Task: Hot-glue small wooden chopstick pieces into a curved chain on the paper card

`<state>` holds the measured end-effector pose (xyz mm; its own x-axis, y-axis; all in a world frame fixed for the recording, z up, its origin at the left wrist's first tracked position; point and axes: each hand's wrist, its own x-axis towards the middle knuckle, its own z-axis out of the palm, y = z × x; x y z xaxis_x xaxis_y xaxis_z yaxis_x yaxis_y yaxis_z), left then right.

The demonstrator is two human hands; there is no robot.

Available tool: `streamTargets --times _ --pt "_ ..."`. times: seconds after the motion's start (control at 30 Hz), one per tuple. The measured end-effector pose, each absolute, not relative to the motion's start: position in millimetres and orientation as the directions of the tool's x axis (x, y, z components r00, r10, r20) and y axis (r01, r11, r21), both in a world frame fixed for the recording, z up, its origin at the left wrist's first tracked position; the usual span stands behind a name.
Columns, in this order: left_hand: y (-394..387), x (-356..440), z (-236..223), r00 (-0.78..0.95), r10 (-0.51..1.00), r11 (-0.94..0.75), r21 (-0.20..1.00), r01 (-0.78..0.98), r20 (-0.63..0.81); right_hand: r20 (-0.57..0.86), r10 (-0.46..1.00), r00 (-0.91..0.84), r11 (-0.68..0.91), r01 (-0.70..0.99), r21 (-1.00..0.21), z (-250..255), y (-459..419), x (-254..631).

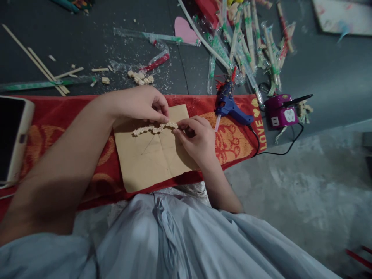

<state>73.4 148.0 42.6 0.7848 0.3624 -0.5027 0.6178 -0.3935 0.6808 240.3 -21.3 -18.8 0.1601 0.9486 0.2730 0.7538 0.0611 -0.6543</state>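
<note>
Across the brown paper sheet (145, 168), a knobbly beige strip (157, 130) lies with its right end pinched in the right hand's (200, 139) fingers, likely for steadiness, the left hand's (141, 101) bunched at its upper edge, grip unclear.

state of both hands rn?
Left hand: fingers curled, fingertips at the knobbly pale strip; whether it grips can't be told.
Right hand: thumb and forefinger closed, apparently pinching the strip's right end.
</note>
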Motion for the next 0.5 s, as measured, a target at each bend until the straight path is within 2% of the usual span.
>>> streamTargets --times 0.13,0.5 --pt "147.9 73.1 42.5 0.779 0.361 -0.383 0.680 0.625 -0.512 0.316 0.936 0.157 0.097 0.746 -0.658 -18.6 -21.5 240.0" --pt "148.5 72.1 43.1 0.793 0.346 -0.378 0.700 0.606 -0.501 0.327 0.931 0.162 0.111 0.728 -0.677 -18.1 -21.5 239.6"
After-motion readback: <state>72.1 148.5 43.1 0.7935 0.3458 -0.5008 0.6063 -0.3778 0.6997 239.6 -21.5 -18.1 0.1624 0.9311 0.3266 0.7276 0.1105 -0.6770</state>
